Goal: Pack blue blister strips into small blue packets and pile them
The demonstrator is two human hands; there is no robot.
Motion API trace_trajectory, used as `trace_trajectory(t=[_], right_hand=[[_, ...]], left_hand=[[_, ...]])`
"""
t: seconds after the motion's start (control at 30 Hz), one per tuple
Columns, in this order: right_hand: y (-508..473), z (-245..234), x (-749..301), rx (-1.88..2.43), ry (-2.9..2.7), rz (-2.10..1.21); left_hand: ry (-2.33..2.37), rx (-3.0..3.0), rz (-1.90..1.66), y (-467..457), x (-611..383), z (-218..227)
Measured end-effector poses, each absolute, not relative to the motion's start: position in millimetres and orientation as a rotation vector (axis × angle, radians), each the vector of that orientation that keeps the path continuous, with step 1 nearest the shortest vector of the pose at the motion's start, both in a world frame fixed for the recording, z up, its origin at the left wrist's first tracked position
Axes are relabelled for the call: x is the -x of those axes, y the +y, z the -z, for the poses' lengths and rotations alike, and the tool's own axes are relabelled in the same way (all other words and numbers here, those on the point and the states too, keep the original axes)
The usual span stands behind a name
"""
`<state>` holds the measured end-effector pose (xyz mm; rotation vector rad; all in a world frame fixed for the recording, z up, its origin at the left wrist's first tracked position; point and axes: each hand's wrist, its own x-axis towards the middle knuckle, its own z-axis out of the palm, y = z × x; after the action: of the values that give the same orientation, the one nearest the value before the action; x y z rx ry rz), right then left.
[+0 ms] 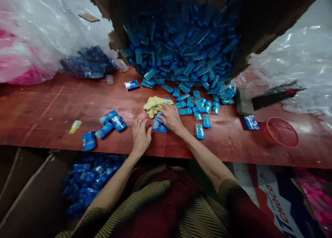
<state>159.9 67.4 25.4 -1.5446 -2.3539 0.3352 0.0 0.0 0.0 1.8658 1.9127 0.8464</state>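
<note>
My left hand (pixel 140 135) rests on the red-brown table with its fingers spread and nothing in them. Just to its right lies a flat blue printed packet (pixel 159 125). My right hand (pixel 170 118) reaches over this packet, fingers apart and touching its upper part. Under and beyond those fingertips is a crumpled yellow cloth (pixel 154 104). A bit of blue shows behind the cloth, partly hidden. Right of my right hand, several small clear packs with blue beads or pellets (pixel 199 130) are scattered on the table.
A torn cardboard box (pixel 118 40) spills a heap of blue packs (pixel 181 58) at the back. Filled blue packets (pixel 105 129) lie left. A red basket (pixel 281 132) and a grey block (pixel 244 102) stand right. Below the front edge is a pile of blue packets (pixel 88 182).
</note>
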Motion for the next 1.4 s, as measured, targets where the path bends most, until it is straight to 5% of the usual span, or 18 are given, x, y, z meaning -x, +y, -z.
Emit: trace_trajectory(t=[0.2,0.43,0.67,1.0,1.23,1.4], right_hand=[[0,6,-168,1.633,-2.338,-0.231],[-2,11,-168,1.628,-2.207,-0.153],[-6,5,-168,1.679,-2.263,-0.147],[-2,2,-166,1.692,-2.299,-0.145],[-8,-11,-171,1.657,-2.06,-0.163],[-22,-23,-164,1.559,-1.902,-0.354]], left_hand=[[1.874,-2.015,-0.615,-16,-13,11],[1.821,-1.71,-1.016,-28,-16,2],[1.837,-1.813,-0.931,-18,-22,-10],[1.74,-2.018,-0.813,68,-19,0],[1.403,-1.321,-1.343,44,-17,-20],[1.221,-0.806,-1.088,-8,-32,-29]])
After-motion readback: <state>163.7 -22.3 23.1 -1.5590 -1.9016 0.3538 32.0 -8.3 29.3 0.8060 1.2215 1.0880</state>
